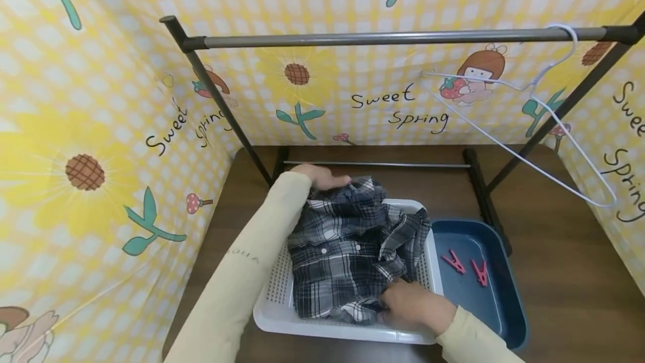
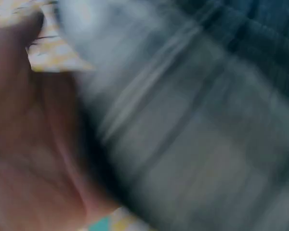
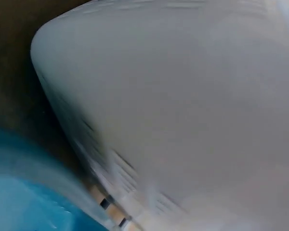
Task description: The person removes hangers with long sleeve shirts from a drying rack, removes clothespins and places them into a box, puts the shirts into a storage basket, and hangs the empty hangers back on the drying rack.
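Observation:
A black, grey and white plaid shirt [image 1: 337, 251] with white buttons lies bunched in a white perforated basket [image 1: 284, 318]. At the basket's far edge, my left hand [image 1: 319, 177] holds the upper part of the shirt, fingers mostly hidden. Blurred plaid cloth [image 2: 197, 120] fills much of the left wrist view, beside my left hand [image 2: 38, 154]. My right hand [image 1: 418, 304] grips the shirt's lower right part near the basket's front rim, with its fingertips hidden in the cloth. The right wrist view shows mostly the basket wall [image 3: 159, 86], and no hand can be made out.
Right of the basket stands a blue tray [image 1: 496, 296] with two pink clothespins [image 1: 454, 262]. A grey rack bar [image 1: 353, 38] spans the back, with a white wire hanger [image 1: 519, 156] hooked at its right end. Brown table surface [image 1: 569, 273] extends to the right.

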Demonstrator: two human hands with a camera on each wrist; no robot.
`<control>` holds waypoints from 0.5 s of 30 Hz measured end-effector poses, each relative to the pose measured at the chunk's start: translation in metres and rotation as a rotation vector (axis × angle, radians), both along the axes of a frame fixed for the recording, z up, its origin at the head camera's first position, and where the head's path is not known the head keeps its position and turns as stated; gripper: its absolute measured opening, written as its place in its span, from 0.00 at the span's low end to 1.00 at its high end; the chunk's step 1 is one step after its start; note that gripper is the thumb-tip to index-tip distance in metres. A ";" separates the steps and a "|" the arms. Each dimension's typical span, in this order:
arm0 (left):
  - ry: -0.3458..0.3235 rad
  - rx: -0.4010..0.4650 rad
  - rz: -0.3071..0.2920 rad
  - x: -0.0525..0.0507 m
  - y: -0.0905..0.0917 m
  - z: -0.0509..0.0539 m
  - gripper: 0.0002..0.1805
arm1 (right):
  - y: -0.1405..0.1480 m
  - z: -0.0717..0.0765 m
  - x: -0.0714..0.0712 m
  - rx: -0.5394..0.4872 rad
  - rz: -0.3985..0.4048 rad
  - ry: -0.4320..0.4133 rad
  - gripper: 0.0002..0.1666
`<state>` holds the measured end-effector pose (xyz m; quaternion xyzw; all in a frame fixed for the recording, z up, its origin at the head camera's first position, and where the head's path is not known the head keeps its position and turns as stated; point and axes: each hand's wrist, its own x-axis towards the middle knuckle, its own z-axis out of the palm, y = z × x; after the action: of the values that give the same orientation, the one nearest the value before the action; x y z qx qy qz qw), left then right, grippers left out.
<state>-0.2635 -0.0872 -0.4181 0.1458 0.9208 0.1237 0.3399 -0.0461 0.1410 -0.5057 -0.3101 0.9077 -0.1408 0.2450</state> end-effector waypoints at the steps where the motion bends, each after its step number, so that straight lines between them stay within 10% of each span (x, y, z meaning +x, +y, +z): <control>1: -0.082 -0.008 -0.030 -0.003 0.002 -0.008 0.47 | 0.001 -0.002 0.002 -0.011 -0.003 -0.016 0.13; 3: -0.186 0.028 -0.094 -0.004 0.008 -0.019 0.49 | 0.002 -0.005 0.006 -0.022 -0.004 -0.025 0.14; 6: -0.147 0.093 -0.153 0.005 0.020 -0.025 0.48 | 0.001 -0.007 0.007 -0.018 -0.014 -0.006 0.16; 12: 0.314 0.066 -0.347 0.035 0.025 -0.034 0.26 | -0.001 -0.006 0.005 -0.015 -0.041 -0.006 0.17; 15: 0.498 0.186 -0.404 0.052 0.017 -0.037 0.15 | -0.002 -0.007 0.007 -0.014 -0.046 -0.019 0.18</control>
<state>-0.2115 -0.0700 -0.4550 0.3815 0.9128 0.0981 0.1074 -0.0388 0.1391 -0.5126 -0.2896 0.9112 -0.1556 0.2484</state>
